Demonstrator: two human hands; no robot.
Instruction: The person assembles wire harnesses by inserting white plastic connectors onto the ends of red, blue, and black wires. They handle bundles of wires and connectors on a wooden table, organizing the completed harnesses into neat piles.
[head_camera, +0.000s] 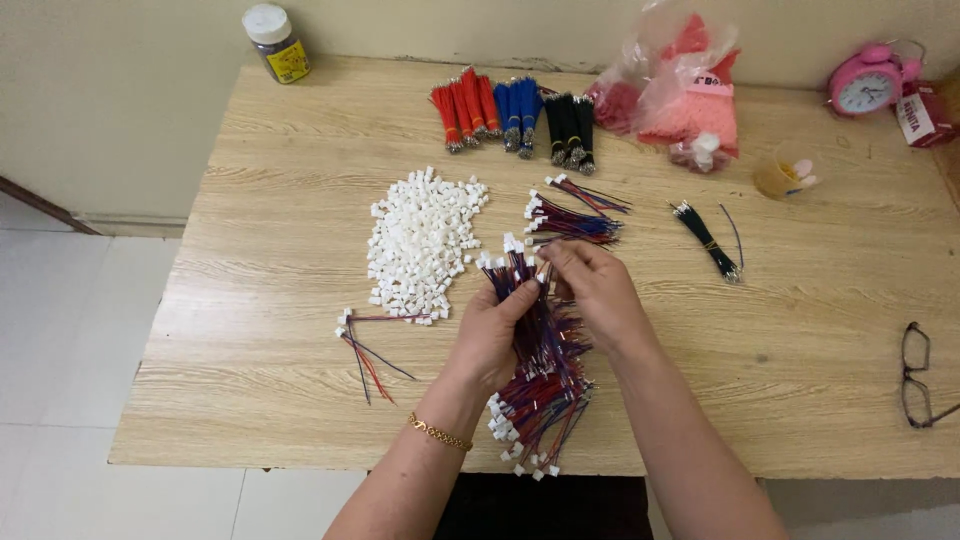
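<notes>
My left hand (492, 335) grips a thick bundle of red, blue and black wires (540, 345) tipped with small white connectors, held over the wooden table (800, 360). At the bundle's top end, my right hand (592, 290) pinches one wire with its white connector. The bundle's lower end fans out near the table's front edge. A heap of loose white plastic connectors (422, 240) lies just left of my hands. Two small groups of finished wires (575, 215) lie right behind my right hand.
Tied bunches of red, blue and black wires (512, 110) lie at the back. A few loose wires (365, 350) sit at front left, a black wire bunch (708, 240) to the right. Plastic bags (680, 85), a pink clock (866, 80), a jar (276, 42) and glasses (918, 375) sit around.
</notes>
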